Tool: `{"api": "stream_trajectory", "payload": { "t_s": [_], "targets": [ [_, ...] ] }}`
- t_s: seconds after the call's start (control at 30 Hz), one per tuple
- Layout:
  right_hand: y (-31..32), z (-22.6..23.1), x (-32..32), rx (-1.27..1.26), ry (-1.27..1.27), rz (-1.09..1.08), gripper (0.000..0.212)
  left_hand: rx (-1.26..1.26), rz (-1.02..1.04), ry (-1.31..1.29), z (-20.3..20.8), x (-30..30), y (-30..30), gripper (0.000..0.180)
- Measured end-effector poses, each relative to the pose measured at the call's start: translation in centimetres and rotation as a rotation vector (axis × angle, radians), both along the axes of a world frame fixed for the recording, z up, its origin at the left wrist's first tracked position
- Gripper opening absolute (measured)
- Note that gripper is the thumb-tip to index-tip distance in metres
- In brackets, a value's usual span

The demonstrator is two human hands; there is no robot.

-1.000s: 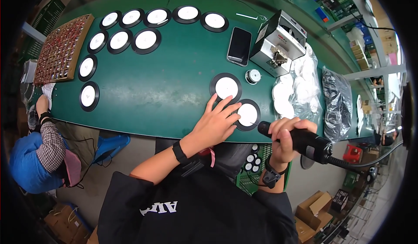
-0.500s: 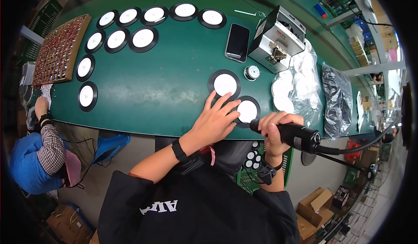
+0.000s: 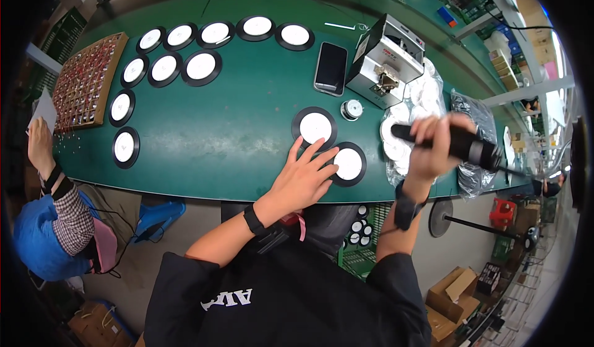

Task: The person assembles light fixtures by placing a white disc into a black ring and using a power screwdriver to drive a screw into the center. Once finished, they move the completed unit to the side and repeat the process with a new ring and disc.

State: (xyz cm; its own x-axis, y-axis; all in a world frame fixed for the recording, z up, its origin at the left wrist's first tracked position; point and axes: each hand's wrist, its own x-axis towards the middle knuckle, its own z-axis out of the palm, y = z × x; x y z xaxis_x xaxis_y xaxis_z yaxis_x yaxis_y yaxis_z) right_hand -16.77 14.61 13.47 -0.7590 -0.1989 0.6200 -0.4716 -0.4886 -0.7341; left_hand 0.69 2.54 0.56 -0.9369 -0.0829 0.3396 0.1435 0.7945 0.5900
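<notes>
A hand could cross the table's point(image 3: 216, 130) middle. Discs point(image 3: 201, 66) crowd its far left corner, a machine point(image 3: 399, 53) its far edge; the left hand point(image 3: 300, 178) blocks the near edge.

Head-worn fisheye; close view down over hands point(image 3: 299, 181), table point(image 3: 210, 133).

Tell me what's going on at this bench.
The person's left hand rests across two black-rimmed white discs on the green workbench. The right hand, blurred, grips a black corded tool, probably an electric screwdriver, off to the discs' right. Ten similar discs lie farther off, toward the left. At far left, a co-worker's hand holds a white sheet.
</notes>
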Motion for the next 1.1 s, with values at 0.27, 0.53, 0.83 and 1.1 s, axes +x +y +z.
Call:
{"api": "stream_trajectory", "payload": {
  "t_s": [0.27, 0.53, 0.83, 1.1],
  "targets": [
    [-6.2, 1.9, -10.3, 0.096, -0.026, -0.118, 0.018, 0.003, -0.002, 0.023, -0.2, 0.3, 0.2, 0.030],
    [-1.4, 0.6, -0.1, 0.054, -0.070, 0.215, 0.016, 0.016, -0.004, 0.048, -0.4, 0.1, 0.2, 0.029],
    [-0.6, -4.4, 5.5, 0.164, -0.094, 0.153, 0.027, 0.013, 0.008, 0.025, -0.6, 0.3, 0.3, 0.034],
    [-0.7, -5.1, 5.2, 0.231, -0.079, 0.158, 0.029, 0.011, 0.016, 0.021, -0.4, 0.3, 0.0, 0.033]
  ]
}}
